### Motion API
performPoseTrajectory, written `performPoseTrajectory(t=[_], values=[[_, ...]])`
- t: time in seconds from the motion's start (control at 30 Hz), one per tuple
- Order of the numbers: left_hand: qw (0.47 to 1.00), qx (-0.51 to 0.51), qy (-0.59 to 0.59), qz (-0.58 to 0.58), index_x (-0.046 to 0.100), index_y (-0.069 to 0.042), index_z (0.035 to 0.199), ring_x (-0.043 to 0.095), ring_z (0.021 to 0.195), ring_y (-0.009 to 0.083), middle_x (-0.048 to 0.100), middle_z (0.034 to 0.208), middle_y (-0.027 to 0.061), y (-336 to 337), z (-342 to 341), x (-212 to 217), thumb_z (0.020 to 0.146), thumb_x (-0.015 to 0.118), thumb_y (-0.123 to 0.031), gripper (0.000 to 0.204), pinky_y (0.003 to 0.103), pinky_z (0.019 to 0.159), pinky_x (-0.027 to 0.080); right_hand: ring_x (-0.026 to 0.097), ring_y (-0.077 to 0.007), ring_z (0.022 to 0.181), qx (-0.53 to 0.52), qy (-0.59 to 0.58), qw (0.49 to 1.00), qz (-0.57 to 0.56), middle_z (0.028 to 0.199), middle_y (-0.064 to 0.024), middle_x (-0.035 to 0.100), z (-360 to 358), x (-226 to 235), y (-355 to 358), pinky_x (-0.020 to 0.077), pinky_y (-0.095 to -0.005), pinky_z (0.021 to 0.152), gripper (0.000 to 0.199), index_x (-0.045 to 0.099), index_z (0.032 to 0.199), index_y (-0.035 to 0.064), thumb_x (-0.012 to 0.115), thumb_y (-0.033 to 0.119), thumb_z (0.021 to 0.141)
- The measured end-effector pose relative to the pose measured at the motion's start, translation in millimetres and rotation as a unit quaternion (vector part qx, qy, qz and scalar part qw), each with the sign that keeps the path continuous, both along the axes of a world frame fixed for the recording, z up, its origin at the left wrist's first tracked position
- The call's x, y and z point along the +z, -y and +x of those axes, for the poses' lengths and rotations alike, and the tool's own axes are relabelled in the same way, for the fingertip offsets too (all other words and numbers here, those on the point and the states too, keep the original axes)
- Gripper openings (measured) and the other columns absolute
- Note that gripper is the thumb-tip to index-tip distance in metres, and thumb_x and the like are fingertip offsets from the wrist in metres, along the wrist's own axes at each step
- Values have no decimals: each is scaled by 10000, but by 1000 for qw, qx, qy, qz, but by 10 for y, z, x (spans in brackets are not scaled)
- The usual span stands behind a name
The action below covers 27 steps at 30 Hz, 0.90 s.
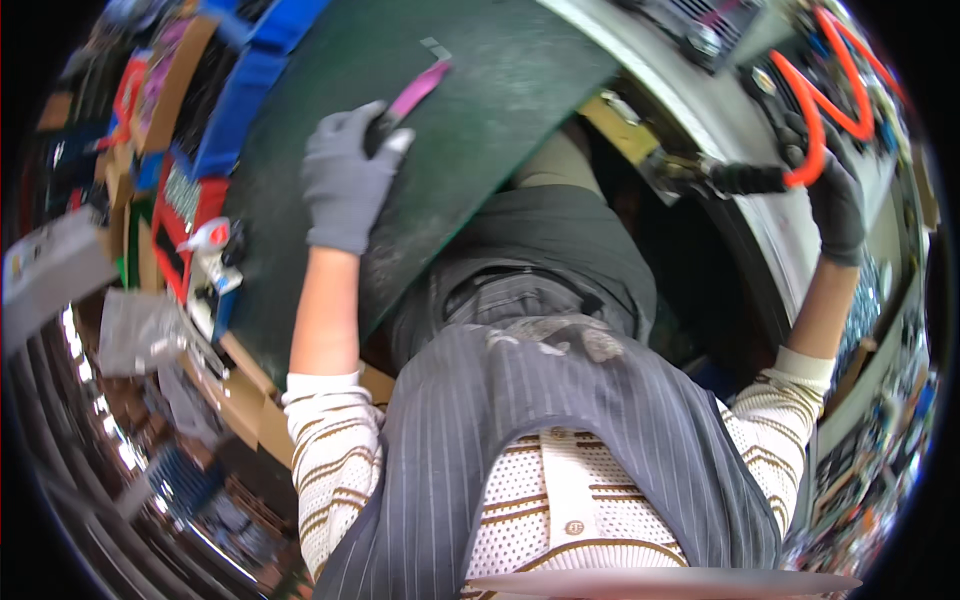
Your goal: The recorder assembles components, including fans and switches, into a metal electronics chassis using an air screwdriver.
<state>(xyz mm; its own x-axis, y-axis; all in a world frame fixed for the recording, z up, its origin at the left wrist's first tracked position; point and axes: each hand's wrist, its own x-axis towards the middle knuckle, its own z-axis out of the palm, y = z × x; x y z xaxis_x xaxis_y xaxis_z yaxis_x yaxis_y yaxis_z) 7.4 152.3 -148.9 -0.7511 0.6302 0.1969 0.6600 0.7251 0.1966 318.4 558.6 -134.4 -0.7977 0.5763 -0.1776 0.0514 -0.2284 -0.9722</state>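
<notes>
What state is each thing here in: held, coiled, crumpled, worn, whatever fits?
Pink strip: held in the gloved left hand, over the green tabletop
Right hand: gloved, partly behind the hose; grip unclear
Orange hose: coiled, one end at a black handle
Plastic bag: crumpled
Pinstriped apron: worn

Blue bins (238, 115), green worktop (500, 95) and coiled orange hose (807, 105) mark a workshop.
</notes>
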Motion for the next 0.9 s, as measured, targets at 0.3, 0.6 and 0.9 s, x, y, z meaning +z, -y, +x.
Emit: performPoseTrajectory(t=[0.3,0.6,0.9], values=[[957,-71,232,159,671,-71,891,569,876,158,602,956,59,-432,-57,84,752,714,-151,166,276,786,451,587,-187,1068,-129,-22,991,-7,1231,-172,552,713,-178,94,489,-238,905,384,480,1265,-62,452,7,889],[710,-309,538,334,622,-22,1076,611,762,88,661,900,47,-2536,802,355,907,574,-199,250,221,668,484,636,-174,933,-204,16,979,3,1134,-141,604,679,-210,164,509,-227,815,379,476,1244,-48,523,-3,871],[684,-417,535,270,660,-35,1028,557,682,61,636,832,8,-3381,1386,131,852,642,-112,194,196,612,473,630,-152,859,-184,35,981,41,1036,-97,627,592,-163,193,499,-232,726,318,575,1150,-32,558,20,837]])
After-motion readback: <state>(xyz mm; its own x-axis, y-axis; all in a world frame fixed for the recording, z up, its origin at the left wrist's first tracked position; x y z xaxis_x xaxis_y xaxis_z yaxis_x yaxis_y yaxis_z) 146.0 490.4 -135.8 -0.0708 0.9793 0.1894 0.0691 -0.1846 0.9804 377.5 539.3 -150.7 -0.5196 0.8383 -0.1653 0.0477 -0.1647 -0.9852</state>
